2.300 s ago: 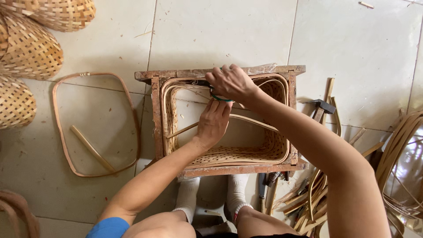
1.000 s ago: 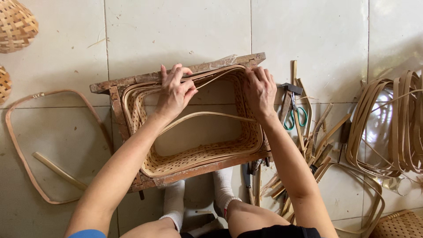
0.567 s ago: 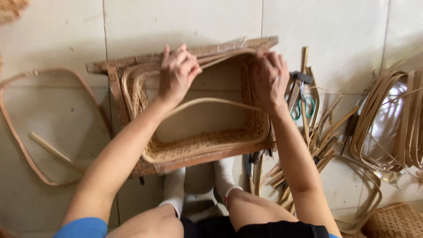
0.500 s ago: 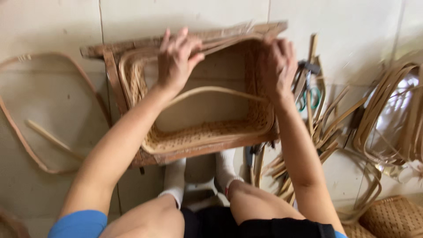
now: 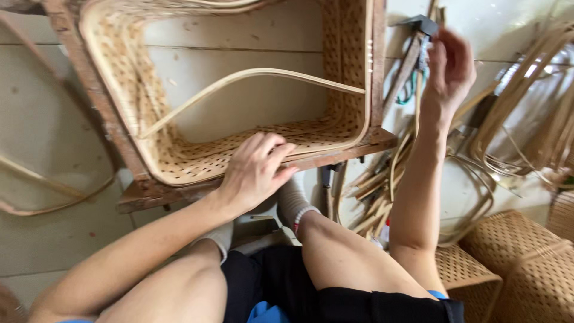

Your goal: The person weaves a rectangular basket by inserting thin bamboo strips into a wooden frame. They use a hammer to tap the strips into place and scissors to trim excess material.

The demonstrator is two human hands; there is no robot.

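The left hand [image 5: 254,173] rests flat, fingers together, on the near rim of the woven basket [image 5: 239,149] in its wooden frame [image 5: 335,157]. The right hand [image 5: 449,66], fingers loosely curled, empty, hovers right of the frame, nearest the tools [image 5: 412,66] on the floor.

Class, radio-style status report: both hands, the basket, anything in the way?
Left hand flat on near rim of woven basket in wooden frame. Right hand open, reaching among tools. Cane strips cluttering right side.

The basket [image 5: 251,143] is matt woven cane. Its frame [image 5: 335,157] is rough, worn wood. The floor [image 5: 48,239] is smooth pale tile.
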